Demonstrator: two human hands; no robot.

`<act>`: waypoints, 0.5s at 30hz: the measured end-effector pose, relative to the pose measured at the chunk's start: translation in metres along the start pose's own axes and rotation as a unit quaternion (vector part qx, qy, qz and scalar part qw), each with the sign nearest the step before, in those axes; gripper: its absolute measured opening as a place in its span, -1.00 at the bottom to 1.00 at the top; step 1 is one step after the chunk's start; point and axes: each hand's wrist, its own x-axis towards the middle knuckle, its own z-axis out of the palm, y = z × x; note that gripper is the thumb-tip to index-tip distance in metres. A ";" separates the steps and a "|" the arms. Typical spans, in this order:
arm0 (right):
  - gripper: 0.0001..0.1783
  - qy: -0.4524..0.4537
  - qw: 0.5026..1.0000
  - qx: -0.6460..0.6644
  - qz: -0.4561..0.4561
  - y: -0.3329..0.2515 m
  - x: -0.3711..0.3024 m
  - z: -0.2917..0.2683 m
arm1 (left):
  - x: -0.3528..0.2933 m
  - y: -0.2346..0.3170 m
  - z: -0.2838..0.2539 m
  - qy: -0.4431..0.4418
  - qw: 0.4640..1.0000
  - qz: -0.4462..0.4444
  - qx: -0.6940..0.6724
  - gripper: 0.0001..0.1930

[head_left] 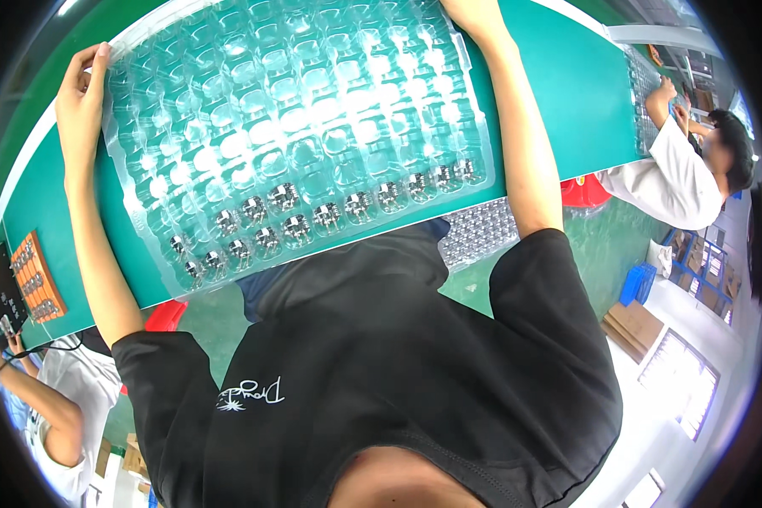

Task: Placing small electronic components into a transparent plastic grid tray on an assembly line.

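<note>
A large clear plastic tray [305, 157] with rows of moulded pockets lies before me on the green table. Small shiny metal parts [326, 216] sit in pockets along its near edge, with a few more in the row behind. My left hand [83, 97] is closed at the tray's far left corner, thumb and fingers bent around the rim. At the far right corner is my right hand [474, 15], cut off by the picture's upper edge, so its fingers are hidden. Glare washes out the middle pockets.
On the left of the green table [567, 93] is an orange block [36, 278] holding metal parts, beside a black device [0, 288]. People work at both sides. Another pocketed tray [481, 233] shows below the table edge, and a red stool [584, 192] stands at right.
</note>
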 end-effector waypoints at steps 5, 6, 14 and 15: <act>-0.63 0.014 1.000 -0.007 -0.012 0.004 0.001 0.002 | -0.003 0.006 0.005 0.021 0.999 0.018 -0.019 -0.59; -0.64 0.018 0.999 -0.025 -0.009 0.003 0.001 0.001 | -0.003 0.007 0.006 0.022 0.999 0.017 -0.017 -0.59; -0.63 0.009 1.000 -0.025 -0.013 0.006 0.002 0.001 | -0.003 0.004 0.004 0.017 0.999 0.019 -0.042 -0.64; -0.63 0.011 1.000 -0.019 -0.014 0.005 0.002 0.001 | -0.003 0.004 0.004 0.017 0.999 0.024 -0.041 -0.64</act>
